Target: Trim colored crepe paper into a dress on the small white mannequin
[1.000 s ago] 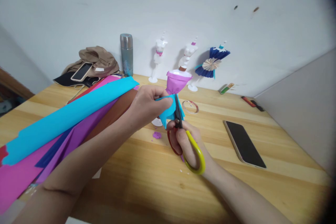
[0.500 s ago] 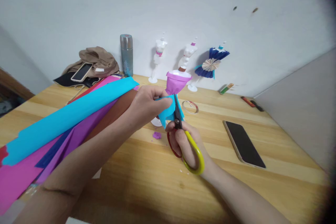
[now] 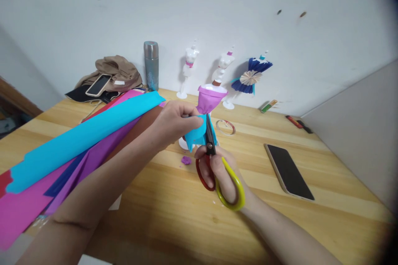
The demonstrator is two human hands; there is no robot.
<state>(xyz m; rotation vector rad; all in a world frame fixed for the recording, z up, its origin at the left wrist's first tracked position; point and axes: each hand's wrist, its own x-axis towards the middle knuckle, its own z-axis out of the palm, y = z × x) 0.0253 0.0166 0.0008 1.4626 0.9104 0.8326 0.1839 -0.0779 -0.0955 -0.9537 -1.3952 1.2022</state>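
My left hand (image 3: 178, 122) pinches a small piece of bright blue crepe paper (image 3: 196, 132) between thumb and fingers. In my right hand (image 3: 222, 169) is a pair of scissors (image 3: 210, 145) with one yellow and one red handle loop. Their dark blades point away from me and lie at the right part of the blue paper. Just behind the paper stands a small white mannequin with a purple paper skirt (image 3: 211, 98), its lower part hidden by my hands. A purple paper flower (image 3: 186, 160) lies on the table below.
Crepe paper sheets (image 3: 83, 140) in several colours lie at left. Behind are a flask (image 3: 151, 66), a brown cloth (image 3: 118, 70) with a phone (image 3: 98, 85), and mannequins (image 3: 189, 62). To the right are a tape roll (image 3: 226, 127) and a larger phone (image 3: 289, 172).
The scissors' handle loops have spread further apart at the blue paper. The paper's lower corner has shifted slightly left. My left hand keeps its pinch.
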